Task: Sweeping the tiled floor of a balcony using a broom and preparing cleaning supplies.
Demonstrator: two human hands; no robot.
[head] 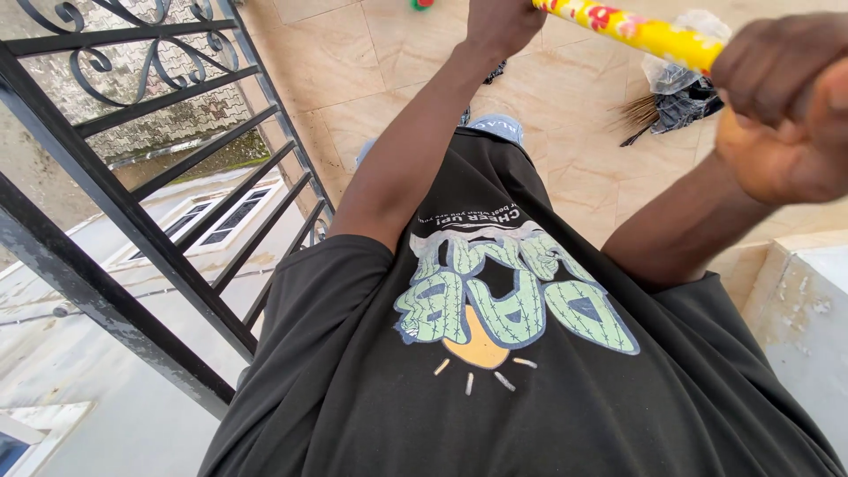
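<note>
in the head view, the right hand is clamped round a yellow patterned broom handle that slants up and leftward to the left hand, also closed on it at the top edge. the bristles lie on the tiled floor beyond, nearer the right hand, beside a crumpled bag; a black railing runs along the left.

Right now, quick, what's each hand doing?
Left hand: closed around the yellow flowered broom handle, lower down the stick.
Right hand: closed around the same handle, nearer the camera.
</note>
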